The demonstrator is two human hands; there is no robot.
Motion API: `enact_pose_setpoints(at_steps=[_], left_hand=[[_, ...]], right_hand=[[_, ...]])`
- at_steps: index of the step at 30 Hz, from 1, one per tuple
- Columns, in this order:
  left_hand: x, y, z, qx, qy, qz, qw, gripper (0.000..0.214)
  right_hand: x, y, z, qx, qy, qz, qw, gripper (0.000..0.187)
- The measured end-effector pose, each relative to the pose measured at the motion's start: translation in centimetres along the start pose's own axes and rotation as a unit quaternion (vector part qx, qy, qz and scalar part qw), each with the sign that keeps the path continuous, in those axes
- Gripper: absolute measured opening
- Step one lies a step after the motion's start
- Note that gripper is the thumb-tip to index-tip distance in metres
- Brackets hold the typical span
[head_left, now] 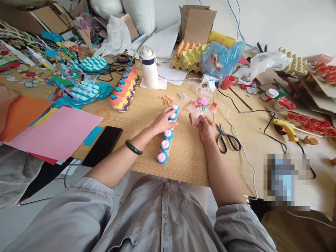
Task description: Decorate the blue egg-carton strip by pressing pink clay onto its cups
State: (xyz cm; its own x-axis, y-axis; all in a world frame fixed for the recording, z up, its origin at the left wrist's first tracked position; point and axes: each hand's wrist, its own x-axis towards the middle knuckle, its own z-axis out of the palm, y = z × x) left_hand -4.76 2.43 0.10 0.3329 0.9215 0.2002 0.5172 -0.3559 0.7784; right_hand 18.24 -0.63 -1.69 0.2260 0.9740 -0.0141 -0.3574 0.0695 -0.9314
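Note:
A narrow egg-carton strip (165,144) lies lengthwise before me, its cups painted blue and topped with pink lumps. Around its far part are the fingers and thumb of my left hand (163,120), which hides some of the cups. My right hand (206,128) pinches a small clear plastic bag (195,113) beside several bright-coloured small packets (202,101). Just right of that hand lie black-handled scissors (227,137), blades slightly apart. Tan crumbs (167,100) are scattered beyond the strip.
Left are a phone (103,145), pink paper (60,131) and a painted carton piece (125,89). A white bottle (149,70) stands behind. A yellow glue gun (286,128) and cables lie right. At the left edge, another person's hand (7,108) is beside orange paper.

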Motion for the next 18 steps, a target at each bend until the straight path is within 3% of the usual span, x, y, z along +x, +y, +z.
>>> enact_pose_setpoints(at_steps=[3,6,8,11,14,18], left_hand=[[-0.1,0.7,-1.4,-0.009,0.034,-0.007,0.999,0.059],[-1.1,3.0,-1.4,-0.085,0.085,0.007,0.993,0.040],[-2.0,4.8,-0.3,-0.167,0.069,-0.010,0.984,0.032],[-3.0,7.0,2.3,-0.251,0.035,-0.099,0.962,0.029],[-3.2,8.3,4.8,-0.315,0.062,-0.120,0.939,0.025],[-3.7,8.9,6.7,-0.369,0.111,-0.134,0.913,0.023]], right_hand=[[-0.4,0.2,0.4,-0.009,0.003,-0.010,1.000,0.032],[-0.9,0.6,1.1,-0.028,0.014,-0.035,0.999,0.032],[-1.3,0.8,1.7,-0.046,0.012,-0.056,0.997,0.033],[-2.1,0.7,2.7,-0.082,0.000,-0.091,0.992,0.030],[-3.5,0.0,3.0,-0.159,0.000,-0.139,0.978,0.021],[-6.2,-1.5,1.9,-0.285,-0.017,-0.197,0.938,0.011]])
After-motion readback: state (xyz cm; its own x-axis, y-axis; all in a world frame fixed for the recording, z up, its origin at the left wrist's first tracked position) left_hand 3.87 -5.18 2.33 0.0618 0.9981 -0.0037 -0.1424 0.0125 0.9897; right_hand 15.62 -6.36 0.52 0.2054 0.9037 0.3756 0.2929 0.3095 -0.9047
